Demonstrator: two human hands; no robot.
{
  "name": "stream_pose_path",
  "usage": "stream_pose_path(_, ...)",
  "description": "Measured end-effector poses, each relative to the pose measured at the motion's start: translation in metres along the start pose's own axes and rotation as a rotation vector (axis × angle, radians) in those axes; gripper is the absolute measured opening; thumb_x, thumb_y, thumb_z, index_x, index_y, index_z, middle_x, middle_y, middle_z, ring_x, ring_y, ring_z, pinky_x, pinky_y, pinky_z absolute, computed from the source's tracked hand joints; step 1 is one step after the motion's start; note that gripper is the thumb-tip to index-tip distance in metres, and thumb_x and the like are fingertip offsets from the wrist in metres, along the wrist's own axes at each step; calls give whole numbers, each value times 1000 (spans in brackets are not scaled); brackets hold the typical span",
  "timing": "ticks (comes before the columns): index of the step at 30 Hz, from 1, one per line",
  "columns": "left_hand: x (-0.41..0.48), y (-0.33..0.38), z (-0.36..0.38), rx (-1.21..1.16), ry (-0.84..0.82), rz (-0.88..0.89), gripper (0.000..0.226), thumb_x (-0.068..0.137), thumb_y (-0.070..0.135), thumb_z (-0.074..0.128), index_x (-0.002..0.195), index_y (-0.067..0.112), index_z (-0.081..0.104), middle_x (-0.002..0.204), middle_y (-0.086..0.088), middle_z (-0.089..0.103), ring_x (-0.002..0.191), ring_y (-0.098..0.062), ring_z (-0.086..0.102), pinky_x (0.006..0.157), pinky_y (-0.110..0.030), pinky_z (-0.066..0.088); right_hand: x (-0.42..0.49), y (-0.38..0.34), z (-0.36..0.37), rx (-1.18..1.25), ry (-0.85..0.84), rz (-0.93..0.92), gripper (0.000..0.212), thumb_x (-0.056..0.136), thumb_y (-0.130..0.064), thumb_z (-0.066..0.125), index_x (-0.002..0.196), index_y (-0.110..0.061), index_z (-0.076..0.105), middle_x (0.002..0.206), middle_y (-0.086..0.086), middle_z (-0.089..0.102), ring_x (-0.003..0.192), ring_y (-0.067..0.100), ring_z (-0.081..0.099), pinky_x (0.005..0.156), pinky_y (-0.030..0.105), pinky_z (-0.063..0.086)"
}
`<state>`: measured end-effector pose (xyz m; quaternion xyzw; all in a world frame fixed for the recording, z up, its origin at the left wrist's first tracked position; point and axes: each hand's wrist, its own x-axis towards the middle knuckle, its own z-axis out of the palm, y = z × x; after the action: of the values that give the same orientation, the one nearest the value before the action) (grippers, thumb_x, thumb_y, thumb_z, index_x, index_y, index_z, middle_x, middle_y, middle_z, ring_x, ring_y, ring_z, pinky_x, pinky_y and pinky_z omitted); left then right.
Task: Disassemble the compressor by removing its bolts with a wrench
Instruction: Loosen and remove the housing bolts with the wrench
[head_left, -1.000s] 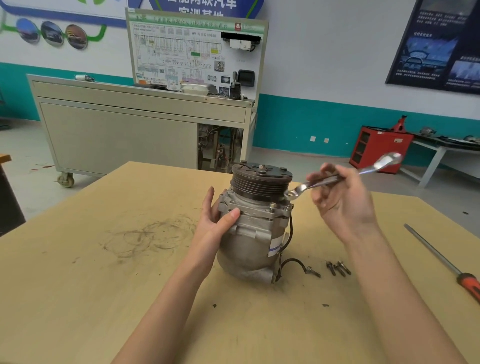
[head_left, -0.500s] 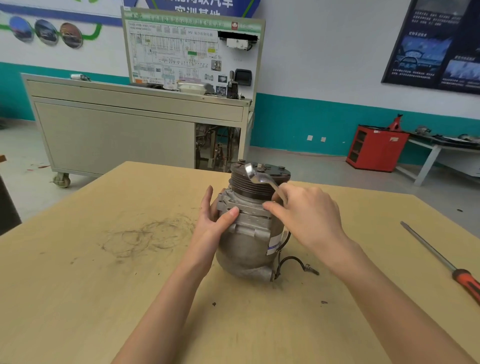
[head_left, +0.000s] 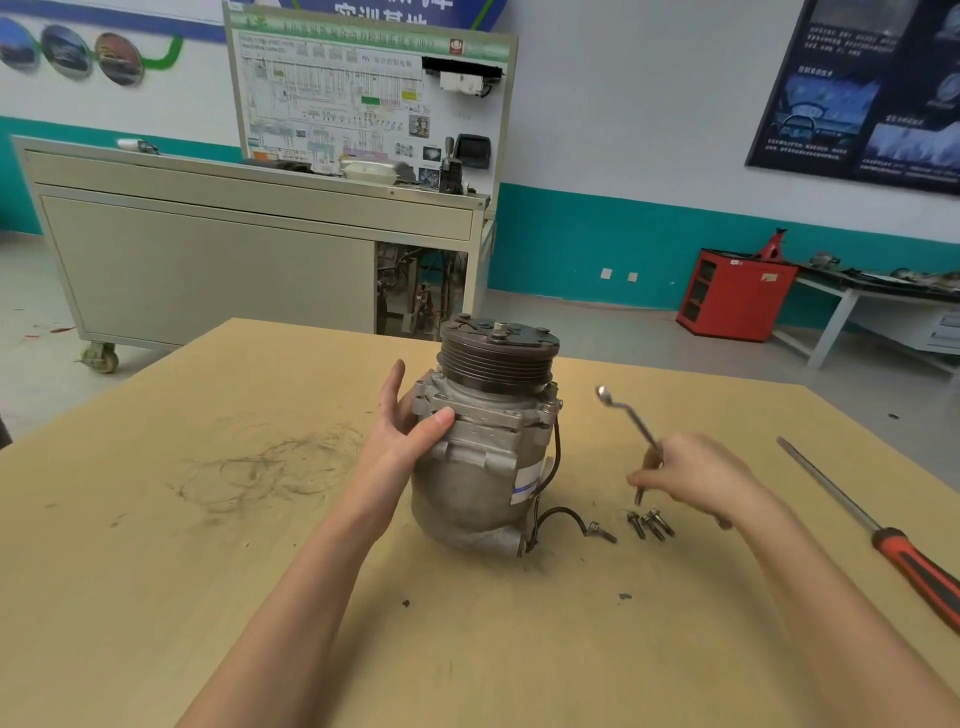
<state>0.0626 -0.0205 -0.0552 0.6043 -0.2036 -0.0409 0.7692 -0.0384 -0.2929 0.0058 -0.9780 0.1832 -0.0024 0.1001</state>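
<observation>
A grey metal compressor (head_left: 478, 467) with a dark ribbed pulley on top stands upright in the middle of the wooden table (head_left: 260, 597). My left hand (head_left: 402, 441) grips its left side, thumb on the front flange. My right hand (head_left: 691, 475) is to the right of the compressor, low over the table, holding a silver ring wrench (head_left: 626, 418) whose free end points up and left. It also pinches a bolt (head_left: 639, 496) that points down. Three loose bolts (head_left: 649, 522) lie just below it, and one more bolt (head_left: 602, 532) lies near the compressor's black cable.
A long screwdriver (head_left: 883, 535) with a red and black handle lies at the table's right edge. Dark scuff marks (head_left: 270, 467) cover the left of the table. Beyond the table stand a grey wheeled cabinet (head_left: 208, 260), a red cabinet (head_left: 735, 293) and a side bench.
My right hand swung the wrench onto the top of the compressor, then came away to the right and down with the wrench and a bolt, over the loose bolts. My left hand stayed put.
</observation>
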Motion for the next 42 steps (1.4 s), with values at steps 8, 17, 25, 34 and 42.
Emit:
stream_pose_path(8, 11, 30, -8, 2, -225, -117, 133, 41, 62, 89, 152, 33, 23, 146, 3, 47, 133, -16, 46, 113, -38, 34, 15, 15, 33, -236, 47, 7, 23, 87, -43, 61, 92, -21, 67, 82, -3, 62, 78, 19, 57, 60, 25, 37)
stream_pose_path(17, -23, 41, 25, 591, -30, 133, 134, 50, 74, 76, 153, 39, -3, 155, 21, 14, 135, 1, 27, 106, -18, 32, 18, 3, 40, -243, 58, -44, 31, 87, -48, 59, 80, -18, 61, 70, -3, 57, 73, 21, 58, 55, 26, 36)
stream_pose_path(25, -14, 30, 25, 535, 54, 223, 120, 68, 42, 85, 152, 42, -2, 158, 10, 23, 131, 5, 29, 102, -13, 27, -31, -21, -35, 953, 100, -230, 26, 101, -18, 39, 89, -5, 59, 72, 8, 60, 51, 14, 59, 46, 22, 46)
stream_pose_path(34, -6, 28, 8, 381, -72, 176, 120, 55, 60, 79, 149, 53, 4, 156, 18, 26, 136, 3, 34, 101, -12, 33, -65, -105, -50, 828, 635, -608, 19, 94, -15, 54, 80, -10, 67, 69, 0, 68, 54, 10, 63, 52, 19, 50)
stream_pose_path(42, -19, 16, 17, 293, 70, 308, 93, 60, 50, 75, 137, 56, 24, 138, 38, 38, 124, 17, 42, 97, -4, 36, -77, -142, -8, -143, 1024, -808, 14, 85, -14, 57, 76, -10, 67, 64, 2, 61, 53, 17, 58, 42, 24, 42)
